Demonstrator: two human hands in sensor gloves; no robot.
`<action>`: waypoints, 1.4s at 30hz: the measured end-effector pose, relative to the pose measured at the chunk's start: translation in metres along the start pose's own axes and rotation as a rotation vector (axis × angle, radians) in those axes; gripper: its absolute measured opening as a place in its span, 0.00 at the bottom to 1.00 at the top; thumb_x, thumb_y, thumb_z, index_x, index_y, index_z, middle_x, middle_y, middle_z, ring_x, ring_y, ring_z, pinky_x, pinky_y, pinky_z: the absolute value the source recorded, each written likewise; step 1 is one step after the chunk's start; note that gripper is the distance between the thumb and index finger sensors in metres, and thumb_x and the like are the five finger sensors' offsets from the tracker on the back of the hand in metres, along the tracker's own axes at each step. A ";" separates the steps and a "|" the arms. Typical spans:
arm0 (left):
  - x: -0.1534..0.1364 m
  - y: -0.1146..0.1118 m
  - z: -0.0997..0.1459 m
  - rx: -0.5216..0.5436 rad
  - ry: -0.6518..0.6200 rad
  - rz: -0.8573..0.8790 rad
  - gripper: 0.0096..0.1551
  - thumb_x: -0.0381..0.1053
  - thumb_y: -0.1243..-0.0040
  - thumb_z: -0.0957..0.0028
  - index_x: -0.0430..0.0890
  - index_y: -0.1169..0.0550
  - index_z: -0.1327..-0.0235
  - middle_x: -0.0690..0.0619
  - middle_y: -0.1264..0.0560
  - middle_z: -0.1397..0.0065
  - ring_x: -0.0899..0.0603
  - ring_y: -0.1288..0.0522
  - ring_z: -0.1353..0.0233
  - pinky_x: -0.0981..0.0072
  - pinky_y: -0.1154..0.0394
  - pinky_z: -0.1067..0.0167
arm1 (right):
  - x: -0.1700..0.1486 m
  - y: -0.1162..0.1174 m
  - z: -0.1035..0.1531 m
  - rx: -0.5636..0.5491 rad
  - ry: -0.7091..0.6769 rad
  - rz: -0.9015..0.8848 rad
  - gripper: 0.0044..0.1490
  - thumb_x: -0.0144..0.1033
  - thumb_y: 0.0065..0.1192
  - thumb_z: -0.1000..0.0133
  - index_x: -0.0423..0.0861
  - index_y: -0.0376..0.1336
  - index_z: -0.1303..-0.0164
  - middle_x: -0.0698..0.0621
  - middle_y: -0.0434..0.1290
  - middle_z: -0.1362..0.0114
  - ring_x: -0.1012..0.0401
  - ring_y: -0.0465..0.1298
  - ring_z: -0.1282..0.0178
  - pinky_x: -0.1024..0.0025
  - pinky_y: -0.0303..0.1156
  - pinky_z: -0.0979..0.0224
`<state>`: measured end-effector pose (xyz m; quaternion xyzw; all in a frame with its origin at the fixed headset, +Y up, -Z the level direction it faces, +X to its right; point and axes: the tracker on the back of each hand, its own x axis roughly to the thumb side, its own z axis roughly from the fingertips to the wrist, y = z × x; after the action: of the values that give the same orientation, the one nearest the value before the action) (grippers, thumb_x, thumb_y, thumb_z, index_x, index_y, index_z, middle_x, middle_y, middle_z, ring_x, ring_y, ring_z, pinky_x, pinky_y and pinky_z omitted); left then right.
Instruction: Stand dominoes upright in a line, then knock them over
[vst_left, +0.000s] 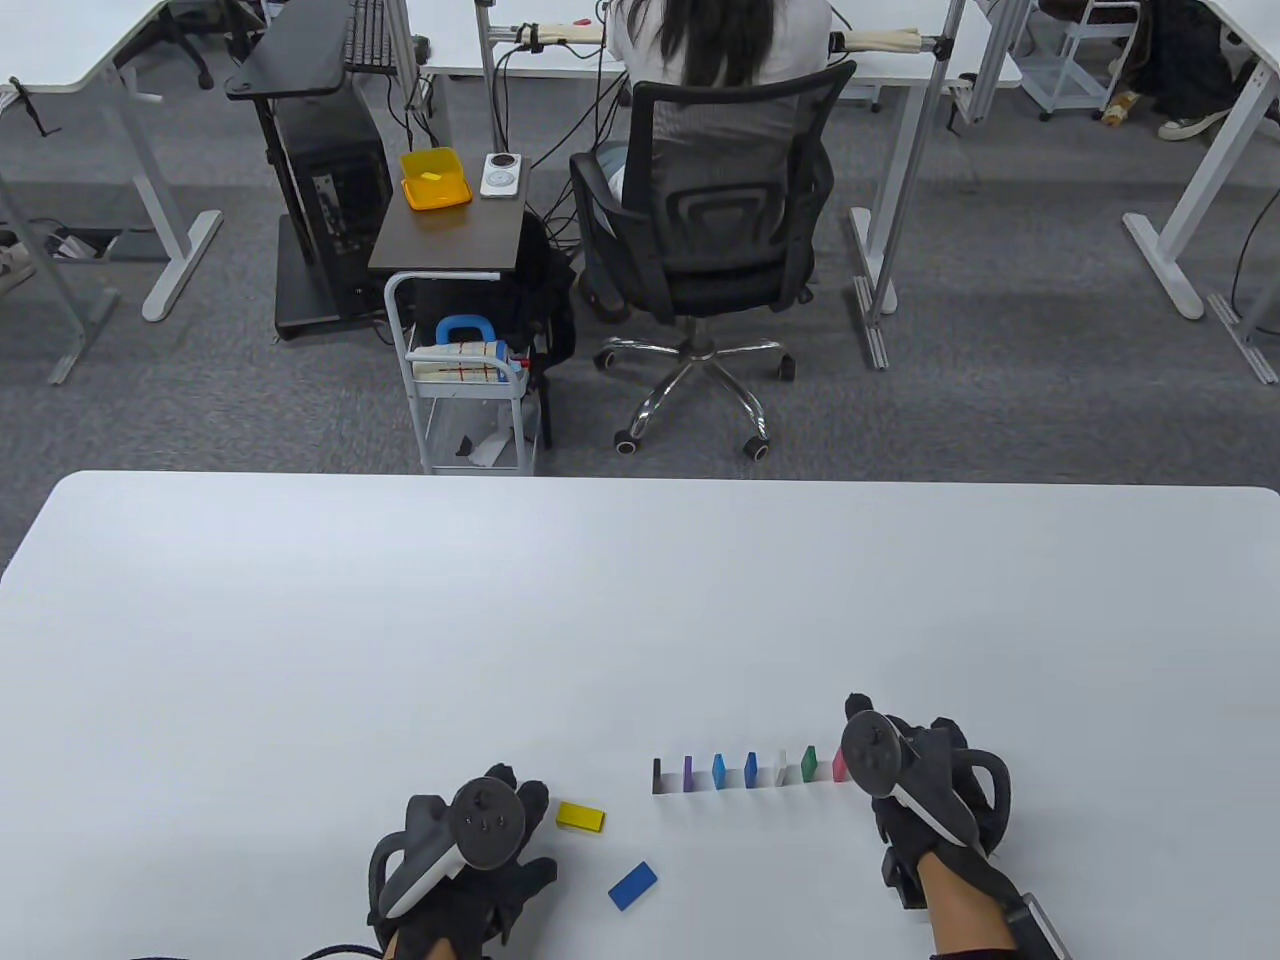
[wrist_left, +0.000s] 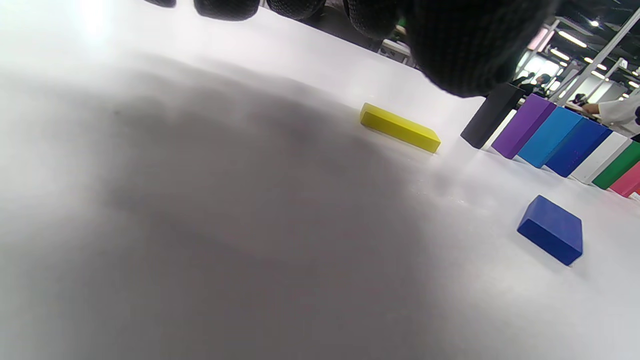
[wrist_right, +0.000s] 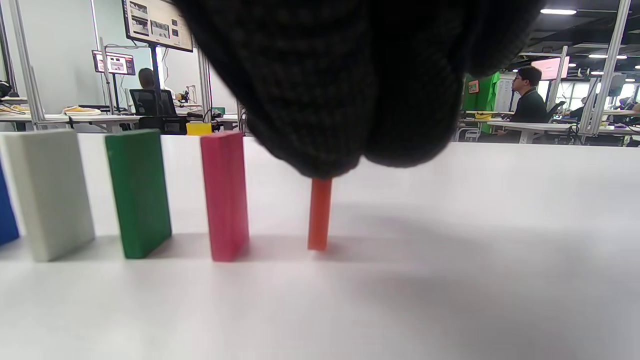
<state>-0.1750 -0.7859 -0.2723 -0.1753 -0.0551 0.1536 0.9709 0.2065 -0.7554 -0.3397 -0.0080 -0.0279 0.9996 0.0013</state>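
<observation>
Your right hand (vst_left: 925, 780) pinches the upright orange domino (wrist_right: 319, 215) at the row's right end; your left hand (vst_left: 470, 860) rests relaxed, fingers loose, the flat yellow domino (vst_left: 580, 817) just right of it on the counter (vst_left: 400, 620).

The upright domino row (vst_left: 750, 771) bars the near right table (vst_left: 400, 620). Left of it, a flat yellow domino (vst_left: 580, 817) and blue domino (vst_left: 632, 885) lie with open gaps between; the far half is open.

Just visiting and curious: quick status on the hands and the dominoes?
Right hand fingers pinch orange domino upright at line's end. Left hand idle, empty. Yellow domino and blue domino lie flat. Nothing blocking.
</observation>
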 end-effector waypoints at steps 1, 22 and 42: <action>0.000 0.000 0.000 0.001 0.000 0.000 0.44 0.63 0.37 0.57 0.59 0.41 0.26 0.46 0.50 0.12 0.31 0.46 0.16 0.36 0.43 0.21 | 0.001 0.002 -0.001 -0.001 0.003 0.010 0.46 0.30 0.84 0.59 0.54 0.64 0.29 0.53 0.79 0.35 0.59 0.85 0.52 0.46 0.69 0.23; 0.001 0.000 0.000 -0.001 -0.003 -0.002 0.44 0.63 0.37 0.57 0.59 0.41 0.26 0.46 0.50 0.12 0.31 0.46 0.16 0.36 0.43 0.21 | 0.006 0.002 0.000 -0.004 -0.013 0.014 0.43 0.31 0.83 0.59 0.54 0.66 0.31 0.53 0.79 0.35 0.60 0.85 0.51 0.46 0.69 0.23; 0.003 0.004 0.000 0.074 -0.018 -0.016 0.46 0.63 0.37 0.57 0.60 0.42 0.26 0.48 0.51 0.12 0.30 0.51 0.16 0.35 0.47 0.21 | 0.010 -0.037 0.020 -0.091 -0.055 -0.061 0.49 0.41 0.82 0.60 0.51 0.64 0.26 0.47 0.72 0.26 0.50 0.81 0.37 0.41 0.66 0.24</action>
<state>-0.1733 -0.7815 -0.2733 -0.1376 -0.0594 0.1495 0.9773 0.1962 -0.7192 -0.3179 0.0201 -0.0738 0.9966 0.0306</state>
